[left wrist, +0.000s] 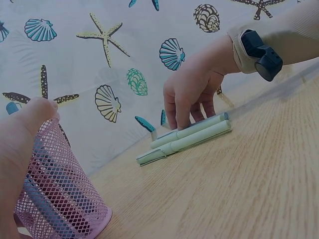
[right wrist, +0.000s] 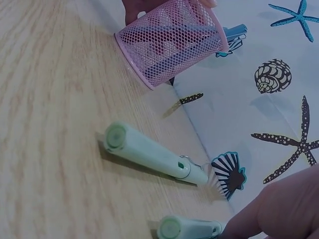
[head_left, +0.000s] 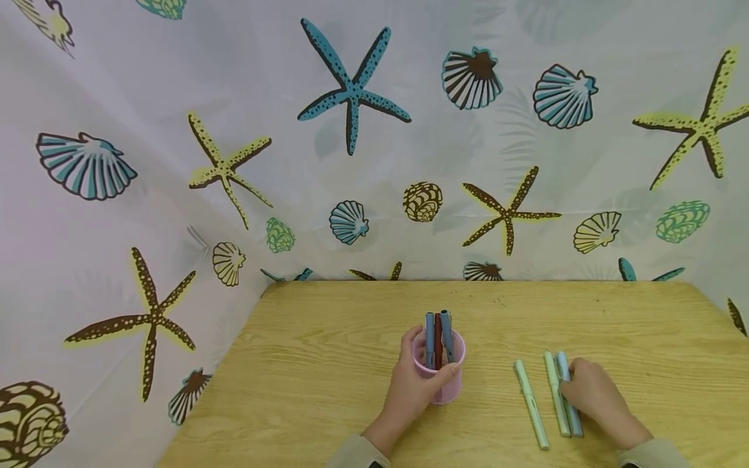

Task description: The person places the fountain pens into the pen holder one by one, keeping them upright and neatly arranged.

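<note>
My left hand (head_left: 411, 385) holds a pink mesh pen cup (head_left: 448, 391), thumb across the near side and fingers around the far left side. Two blue pens (head_left: 430, 338) and a dark red pen (head_left: 438, 341) stand inside it. To the right, my right hand (head_left: 597, 398) pinches a light blue pen (head_left: 576, 424) near its upper part; the pen lies along the tabletop. Close against its left side is a pale green pen (head_left: 556, 393). Another pale green pen (head_left: 532, 404) lies apart, further left. In the right wrist view, fingers (right wrist: 284, 211) partly hide the nearer green pen (right wrist: 184, 228).
The wooden table (head_left: 328, 351) reaches back to a hanging white cloth (head_left: 386, 182) printed with shells and starfish, which also runs along the left side. A dark device (left wrist: 261, 52) is strapped on the right wrist.
</note>
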The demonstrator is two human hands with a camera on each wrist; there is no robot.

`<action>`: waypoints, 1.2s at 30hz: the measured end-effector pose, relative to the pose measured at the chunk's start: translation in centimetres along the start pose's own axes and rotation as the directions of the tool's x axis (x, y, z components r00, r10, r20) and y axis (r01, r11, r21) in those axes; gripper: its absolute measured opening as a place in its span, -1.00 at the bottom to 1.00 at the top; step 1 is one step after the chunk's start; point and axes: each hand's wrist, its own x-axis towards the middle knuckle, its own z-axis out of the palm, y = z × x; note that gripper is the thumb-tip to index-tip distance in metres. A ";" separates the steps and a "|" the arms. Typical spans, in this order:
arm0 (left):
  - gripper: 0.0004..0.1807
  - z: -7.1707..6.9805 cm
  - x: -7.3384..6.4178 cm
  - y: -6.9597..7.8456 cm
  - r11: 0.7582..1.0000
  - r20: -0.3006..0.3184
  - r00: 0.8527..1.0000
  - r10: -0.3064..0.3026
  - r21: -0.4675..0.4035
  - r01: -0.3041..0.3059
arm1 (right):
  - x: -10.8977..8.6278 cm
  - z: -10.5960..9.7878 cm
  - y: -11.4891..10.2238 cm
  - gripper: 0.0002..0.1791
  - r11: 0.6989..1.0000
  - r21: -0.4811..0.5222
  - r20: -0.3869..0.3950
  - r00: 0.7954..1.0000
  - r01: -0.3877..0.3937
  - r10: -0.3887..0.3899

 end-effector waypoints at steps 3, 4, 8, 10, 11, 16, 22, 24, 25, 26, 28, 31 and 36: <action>-0.14 0.0 0.1 -0.1 1.000 0.005 1.000 0.003 -0.012 -0.002 | 0.1 -0.2 -0.1 -0.92 1.000 -0.019 0.007 1.000 -0.008 0.008; -0.14 0.0 0.1 0.0 1.000 0.006 1.000 -0.002 -0.014 0.002 | 0.1 -0.3 -0.2 -0.93 1.000 -0.027 0.010 1.000 -0.009 0.010; -0.14 0.0 0.2 0.0 1.000 0.000 1.000 -0.009 -0.020 0.009 | 0.1 -0.6 -0.5 -0.91 0.999 -0.050 0.022 1.000 -0.003 0.004; -0.14 0.0 0.2 0.0 1.000 -0.003 1.000 -0.010 -0.022 0.010 | 0.0 -0.6 -0.5 -0.90 0.999 -0.040 0.033 0.999 -0.013 0.014; -0.14 0.0 0.1 0.0 1.000 -0.004 1.000 -0.008 -0.024 0.008 | 0.0 -0.7 -0.5 -0.89 0.999 -0.036 0.034 0.999 -0.017 0.018; -0.13 0.0 0.0 0.0 1.000 0.004 1.000 0.002 -0.018 -0.002 | -0.2 -0.8 -0.3 -0.76 0.999 -0.011 0.042 0.998 -0.050 0.051; -0.14 0.0 0.0 -0.1 1.000 0.003 1.000 0.005 -0.005 -0.005 | 0.0 -1.0 -0.1 -0.57 0.997 0.006 0.035 0.996 -0.082 0.082; -0.14 0.0 0.0 0.0 1.000 0.001 1.000 0.004 -0.008 -0.004 | 0.0 -1.2 -0.1 -0.55 0.997 0.005 0.030 0.997 -0.075 0.075; -0.14 0.0 0.0 0.0 1.000 0.002 1.000 0.002 -0.010 -0.002 | 0.0 -1.2 -0.1 -0.55 0.998 0.005 0.024 0.997 -0.067 0.067; -0.14 0.0 0.0 0.0 1.000 0.001 1.000 -0.001 -0.011 0.001 | 0.0 -1.3 -0.2 -0.55 0.998 0.004 0.018 0.998 -0.059 0.059; -0.14 0.0 0.0 -0.1 1.000 0.000 1.000 -0.008 -0.016 0.008 | -0.1 -1.4 -0.3 -0.56 0.999 0.006 0.000 0.999 -0.049 0.049; -0.13 0.0 0.0 -0.1 1.000 0.000 1.000 -0.016 -0.021 0.016 | -0.3 -1.6 -0.6 -0.55 0.999 0.018 -0.035 0.999 -0.039 0.040; -0.13 0.0 0.1 0.0 1.000 -0.001 1.000 -0.010 -0.024 0.010 | -0.5 -1.8 -1.0 -0.51 0.999 0.038 -0.083 0.996 -0.022 0.025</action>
